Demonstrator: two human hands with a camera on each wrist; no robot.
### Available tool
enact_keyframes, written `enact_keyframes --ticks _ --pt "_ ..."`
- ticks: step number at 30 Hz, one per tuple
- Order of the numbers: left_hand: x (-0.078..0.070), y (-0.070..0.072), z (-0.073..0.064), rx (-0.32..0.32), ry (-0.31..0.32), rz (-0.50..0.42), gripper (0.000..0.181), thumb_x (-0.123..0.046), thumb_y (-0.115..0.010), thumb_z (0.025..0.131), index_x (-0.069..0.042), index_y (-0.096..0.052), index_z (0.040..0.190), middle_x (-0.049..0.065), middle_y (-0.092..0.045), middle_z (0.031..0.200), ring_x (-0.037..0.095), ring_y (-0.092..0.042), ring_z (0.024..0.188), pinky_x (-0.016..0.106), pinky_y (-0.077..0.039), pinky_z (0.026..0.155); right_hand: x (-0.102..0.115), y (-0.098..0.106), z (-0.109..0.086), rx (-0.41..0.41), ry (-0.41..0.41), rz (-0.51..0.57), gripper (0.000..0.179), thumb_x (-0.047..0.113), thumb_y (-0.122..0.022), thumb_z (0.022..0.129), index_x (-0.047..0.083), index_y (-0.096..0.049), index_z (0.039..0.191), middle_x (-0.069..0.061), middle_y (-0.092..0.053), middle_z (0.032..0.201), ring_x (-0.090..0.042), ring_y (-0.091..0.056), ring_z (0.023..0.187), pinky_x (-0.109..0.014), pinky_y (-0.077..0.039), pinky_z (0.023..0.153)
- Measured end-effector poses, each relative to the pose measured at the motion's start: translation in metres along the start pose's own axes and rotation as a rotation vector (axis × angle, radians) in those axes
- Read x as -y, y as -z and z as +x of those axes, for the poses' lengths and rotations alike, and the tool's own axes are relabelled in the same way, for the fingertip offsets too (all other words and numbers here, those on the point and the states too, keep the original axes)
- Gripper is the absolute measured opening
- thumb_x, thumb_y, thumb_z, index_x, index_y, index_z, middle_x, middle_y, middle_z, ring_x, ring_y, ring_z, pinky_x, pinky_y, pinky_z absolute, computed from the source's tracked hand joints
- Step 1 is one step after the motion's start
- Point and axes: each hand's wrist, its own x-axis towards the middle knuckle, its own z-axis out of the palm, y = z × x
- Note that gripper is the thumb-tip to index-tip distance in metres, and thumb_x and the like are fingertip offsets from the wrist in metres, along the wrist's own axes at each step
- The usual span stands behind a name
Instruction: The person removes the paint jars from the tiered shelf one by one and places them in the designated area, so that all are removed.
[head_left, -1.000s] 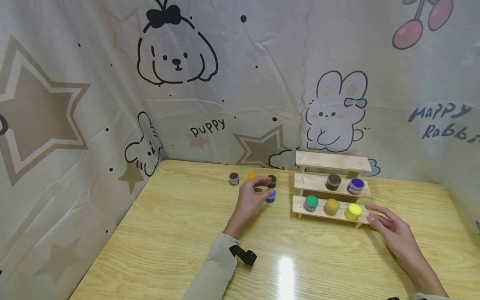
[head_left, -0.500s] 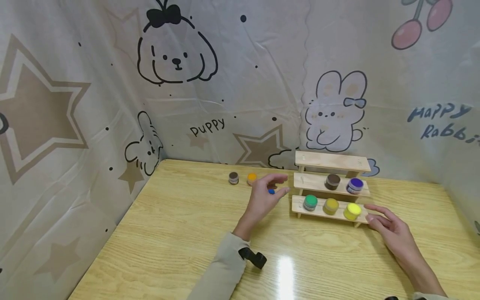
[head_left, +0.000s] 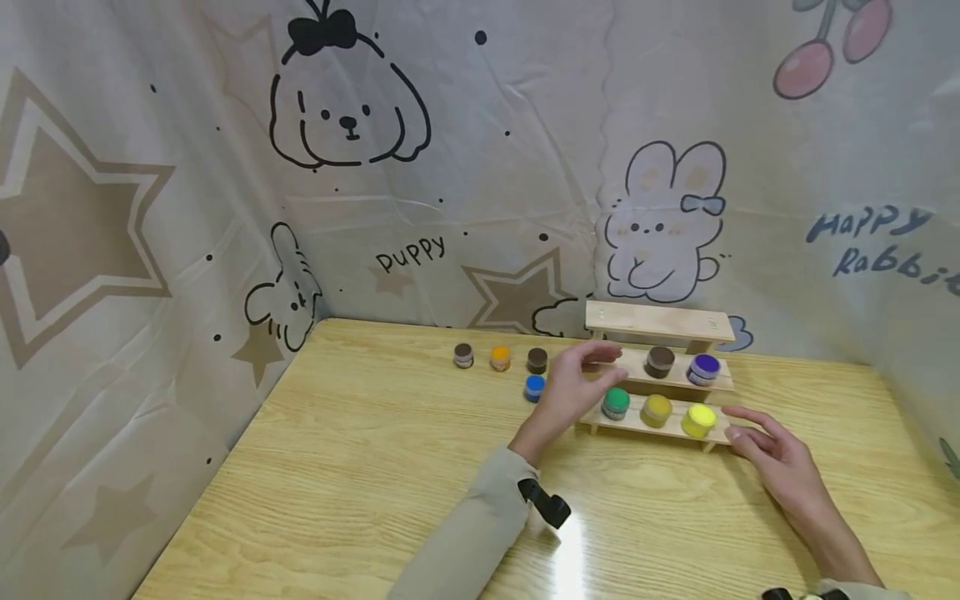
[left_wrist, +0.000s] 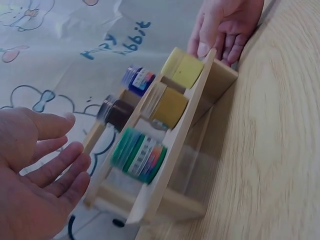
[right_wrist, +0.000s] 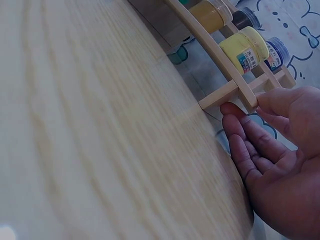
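A three-tier wooden display stand [head_left: 660, 321] stands at the back right of the table. Its lowest tier bears a green paint jar [head_left: 616, 403], an ochre one [head_left: 656, 410] and a yellow one [head_left: 699, 420]. On the middle tier are a dark brown jar [head_left: 660, 362] and a purple jar [head_left: 704, 369]. My left hand [head_left: 573, 392] hovers at the stand's left end, fingers spread and holding nothing, beside the green jar in the left wrist view. With thumb and fingers, my right hand [right_wrist: 280, 150] pinches the right end of the lowest tier.
Left of the stand, on the table [head_left: 360, 467], sit a blue jar [head_left: 534, 388], a black-brown jar [head_left: 537, 360], an orange jar [head_left: 500, 358] and a grey-brown jar [head_left: 463, 356]. A printed curtain [head_left: 420, 200] hangs behind.
My left hand has moved right, from beside the blue jar to the stand's left end, uncovering the blue, orange and black-brown jars. My right hand stays at the stand.
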Motion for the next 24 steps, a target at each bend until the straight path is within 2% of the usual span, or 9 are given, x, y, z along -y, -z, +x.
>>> enact_keyframes --ticks 8,11,18,24 --pt "-0.002 -0.022 0.015 0.046 0.045 0.027 0.036 -0.01 -0.078 0.093 -0.005 -0.068 0.128 0.005 -0.071 0.125 0.013 -0.066 0.115 0.019 -0.052 0.096 -0.003 -0.001 0.001 -0.005 0.01 -0.006 0.045 0.027 -0.059 0.107 0.008 -0.053 0.147 0.024 -0.07 0.107 0.008 -0.064 0.097 -0.007 -0.048 0.08" --pt "-0.005 -0.03 0.02 0.042 0.065 0.059 0.038 -0.011 -0.079 0.091 -0.007 -0.069 0.127 0.004 -0.071 0.125 0.013 -0.067 0.115 0.017 -0.051 0.095 -0.002 0.0 0.001 -0.011 0.007 -0.02 0.044 0.028 -0.058 0.107 0.009 -0.054 0.147 0.024 -0.07 0.106 0.008 -0.064 0.096 -0.006 -0.047 0.08" --pt "-0.01 -0.044 0.026 0.038 0.124 0.047 0.041 -0.004 -0.081 0.088 -0.004 -0.069 0.128 0.008 -0.071 0.124 0.011 -0.069 0.109 0.017 -0.054 0.09 -0.003 -0.001 0.001 0.007 -0.014 0.004 0.046 0.026 -0.058 0.107 0.009 -0.052 0.149 0.023 -0.07 0.109 0.007 -0.065 0.097 -0.008 -0.049 0.08" --pt "-0.014 -0.05 0.031 0.035 0.095 0.183 0.04 -0.008 -0.082 0.089 -0.008 -0.07 0.127 0.002 -0.072 0.121 0.006 -0.066 0.107 0.015 -0.051 0.092 -0.002 0.0 0.002 -0.007 -0.014 -0.009 0.046 0.027 -0.058 0.107 0.008 -0.052 0.148 0.024 -0.069 0.109 0.009 -0.064 0.097 -0.007 -0.049 0.08"
